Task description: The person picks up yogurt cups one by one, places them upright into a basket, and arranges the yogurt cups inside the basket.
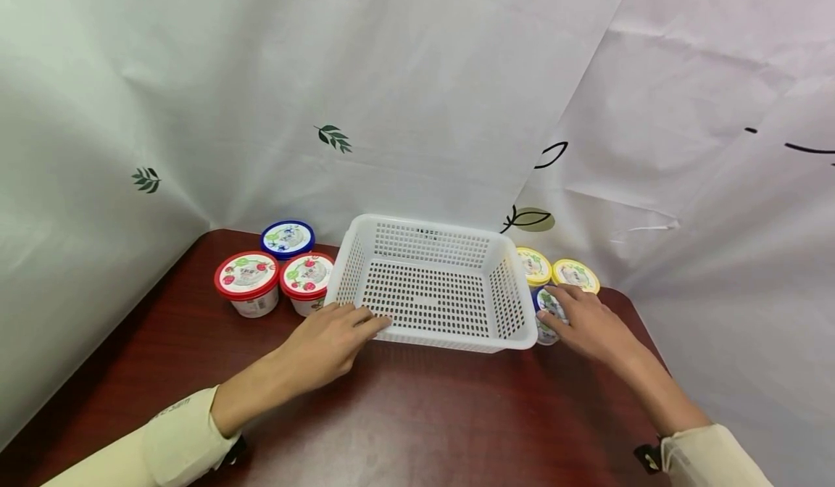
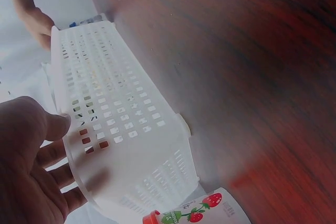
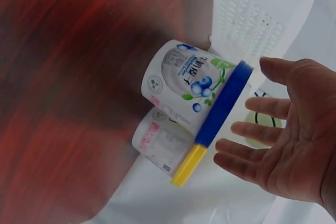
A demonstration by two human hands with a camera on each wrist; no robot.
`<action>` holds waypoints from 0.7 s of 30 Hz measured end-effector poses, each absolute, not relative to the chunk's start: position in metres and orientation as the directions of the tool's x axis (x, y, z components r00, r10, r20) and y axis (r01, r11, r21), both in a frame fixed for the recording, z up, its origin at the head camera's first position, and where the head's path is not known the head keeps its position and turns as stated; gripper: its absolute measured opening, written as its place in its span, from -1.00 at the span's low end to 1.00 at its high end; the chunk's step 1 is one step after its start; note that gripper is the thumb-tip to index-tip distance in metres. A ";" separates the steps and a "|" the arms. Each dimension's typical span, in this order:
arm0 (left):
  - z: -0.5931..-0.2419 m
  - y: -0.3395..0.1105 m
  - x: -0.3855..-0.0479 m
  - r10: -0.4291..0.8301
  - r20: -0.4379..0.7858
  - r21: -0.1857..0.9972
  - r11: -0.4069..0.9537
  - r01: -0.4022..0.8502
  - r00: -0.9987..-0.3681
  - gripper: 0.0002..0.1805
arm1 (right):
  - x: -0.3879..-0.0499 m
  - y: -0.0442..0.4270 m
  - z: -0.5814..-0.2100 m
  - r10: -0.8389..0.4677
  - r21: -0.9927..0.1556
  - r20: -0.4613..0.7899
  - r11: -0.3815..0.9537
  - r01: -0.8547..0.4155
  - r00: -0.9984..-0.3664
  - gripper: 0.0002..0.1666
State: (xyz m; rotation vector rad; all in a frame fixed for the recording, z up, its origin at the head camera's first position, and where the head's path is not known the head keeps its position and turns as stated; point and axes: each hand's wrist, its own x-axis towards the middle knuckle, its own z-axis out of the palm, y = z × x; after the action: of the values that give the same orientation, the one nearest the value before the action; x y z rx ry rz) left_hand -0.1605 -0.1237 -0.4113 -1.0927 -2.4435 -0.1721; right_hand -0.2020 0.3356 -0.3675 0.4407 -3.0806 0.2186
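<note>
Backdrop: white sheeting, creased, hung behind and at both sides, printed with dark green leaf sprigs and, to the right, an olive leaf overdrawn in black line. Table: dark red-brown wood grain, glossy, far corners rounded. Basket: one, white plastic, rectangular, perforated walls and floor, upright at the far middle of the table, between two groups of lidded tubs. Left group, three tubs, all upright: outer red-lidded tub, strawberry print; inner red-lidded tub, likewise strawberry, just beside the basket's left end; blue-lidded tub, behind the red pair. Right group, three tubs, upright: two yellow-lidded tubs, one close to the basket, one farther right; in front of them, a blueberry tub, white sides printed with blueberries and green leaves, blue lid, near the basket's right end. Left hand: at the near left corner of the basket, gripping the rim, fingers hooked over it and thumb along it. Right hand: fingers spread and relaxed, holding nothing, poised at the blueberry tub's lid, with a visible gap between fingertips and lid in the wrist view. Sleeves: two, cream, left and right, a dark fitting showing at each wrist.
</note>
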 end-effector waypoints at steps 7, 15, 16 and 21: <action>-0.412 -0.124 -0.160 0.669 0.457 -0.060 0.680 0.730 -0.586 -0.55 | -0.211 0.335 -0.361 -0.275 -0.121 -0.041 0.956 -0.269 -0.960 -0.16; -0.413 -0.124 -0.161 0.664 0.453 -0.052 0.685 0.726 -0.595 -0.57 | -0.214 0.333 -0.357 -0.298 -0.093 -0.071 0.952 -0.291 -0.952 -0.18; -0.414 -0.124 -0.161 0.664 0.453 -0.051 0.686 0.726 -0.595 -0.57 | -0.214 0.334 -0.357 -0.305 -0.085 -0.073 0.951 -0.299 -0.950 -0.18; -0.414 -0.123 -0.162 0.665 0.462 -0.055 0.682 0.729 -0.587 -0.58 | -0.217 0.334 -0.355 -0.325 -0.059 -0.086 0.945 -0.321 -0.942 -0.14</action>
State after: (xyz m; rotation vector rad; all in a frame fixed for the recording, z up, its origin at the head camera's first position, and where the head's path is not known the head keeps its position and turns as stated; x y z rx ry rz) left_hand -0.1617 -0.1234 -0.4136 -1.0799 -2.4441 -0.1930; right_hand -0.2170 0.3337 -0.3550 0.5311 -3.1919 0.0719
